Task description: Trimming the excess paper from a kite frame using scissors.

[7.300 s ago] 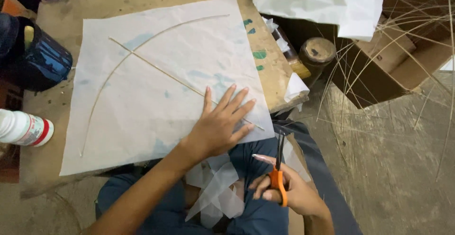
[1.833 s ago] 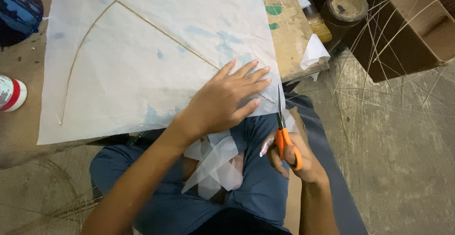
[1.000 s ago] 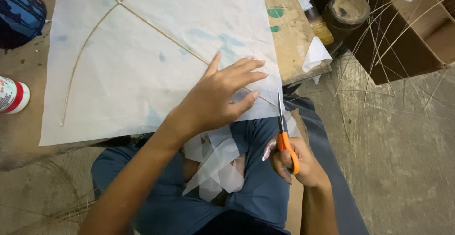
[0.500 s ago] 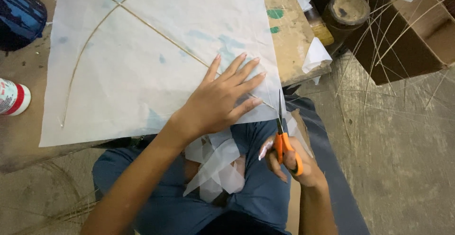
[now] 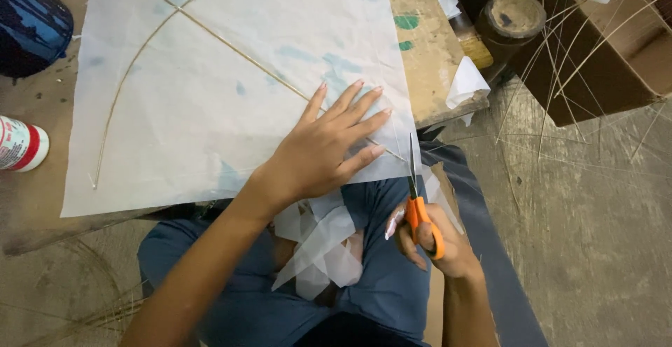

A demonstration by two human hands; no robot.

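1. The left hand (image 5: 325,147) lies flat and spread on the paper (image 5: 231,88), near its lower right corner, with the fingertips close to the right edge. The paper covers the table (image 5: 420,74), and that corner juts just past the table's edge.
2. The right hand (image 5: 437,242) is closed around the orange handles of the scissors (image 5: 414,193). The blades point up at the paper's right edge and look nearly closed.
3. The blades sit just beside the left fingertips, so a hurried snip could nick a finger.
4. The thin stick (image 5: 245,56) runs under the left hand toward the same corner. A cut that wanders inward could clip it.
5. The paper looks thin, so uneven pressure from the palm could let it shift or tear instead of cutting clean.
6. Scraps (image 5: 318,238) on the lap could snag the blades.
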